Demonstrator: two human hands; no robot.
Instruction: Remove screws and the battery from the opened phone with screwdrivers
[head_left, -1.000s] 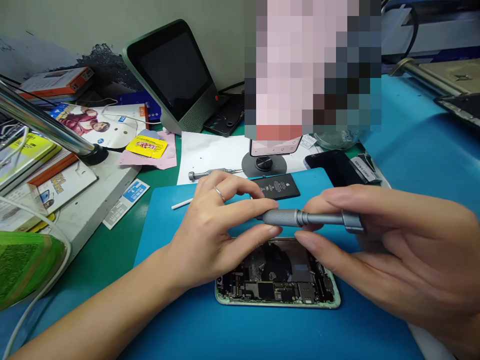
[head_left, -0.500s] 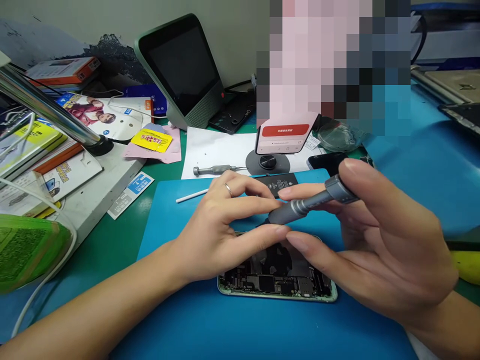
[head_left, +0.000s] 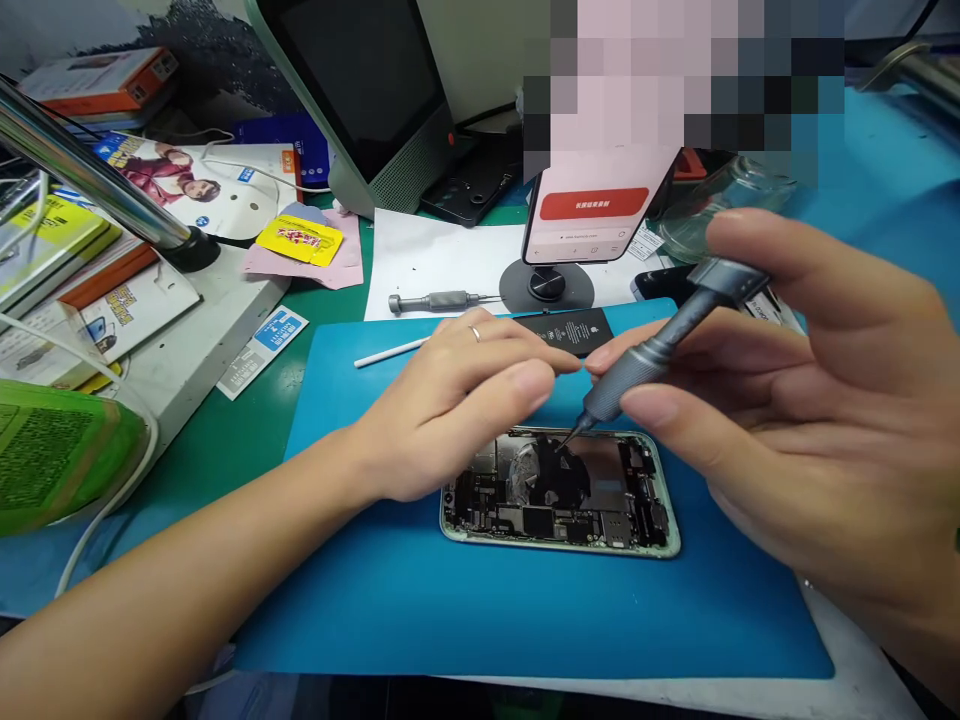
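Observation:
My right hand [head_left: 810, 400] is closed around a grey precision screwdriver [head_left: 637, 365], one finger on its end cap. The driver slants down to the left, its thin tip over an opened phone [head_left: 540, 520]. Bare circuit boards and a dark round patch show inside the phone's pale green frame. Above the phone's upper left edge, my left hand [head_left: 472, 390] has its fingers stretched out, with no object visible in them. Its fingertips come close to my right fingers. A black phone battery [head_left: 566, 330] lies behind, partly covered by my left hand.
A blue mat [head_left: 525, 620] lies under the phone. A white stick [head_left: 390, 352] and a second screwdriver [head_left: 442, 301] lie behind my left hand. A lit phone [head_left: 600, 210] stands on a round black base [head_left: 547, 290]. Boxes and a metal pole [head_left: 112, 175] are at left.
My left thumb and fingers have come away from the screwdriver's lower end. The screwdriver has tilted steeper in my right hand, and its tip now shows. The camera view has shifted.

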